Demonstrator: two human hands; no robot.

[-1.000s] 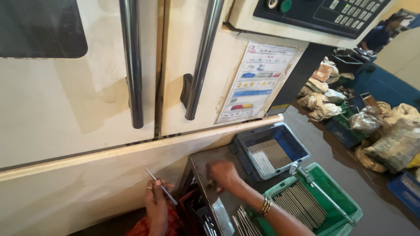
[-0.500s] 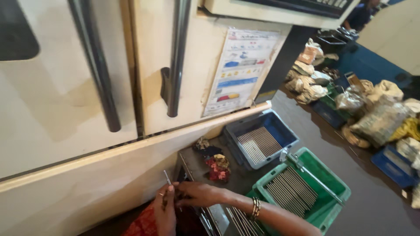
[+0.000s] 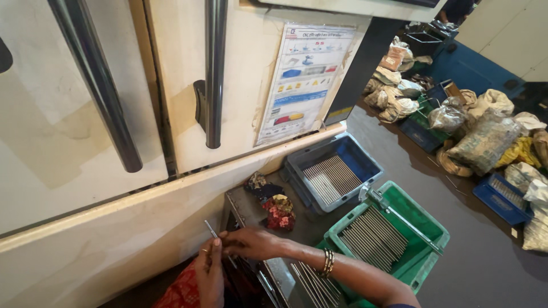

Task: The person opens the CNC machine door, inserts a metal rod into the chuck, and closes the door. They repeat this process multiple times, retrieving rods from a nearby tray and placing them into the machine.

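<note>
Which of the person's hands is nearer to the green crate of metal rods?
The right hand. It reaches leftward to the thin rod, with its forearm passing just beside the green crate. The left hand holds the rod farther left.

Cream machine doors [image 3: 74,114] with steel handles [image 3: 215,68] stand over a grey floor [image 3: 474,256] piled with sacks [image 3: 485,137].

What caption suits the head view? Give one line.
Both hands, left hand and right hand, pinch a thin metal rod beside crates of rods, blue crate and green crate.
</note>
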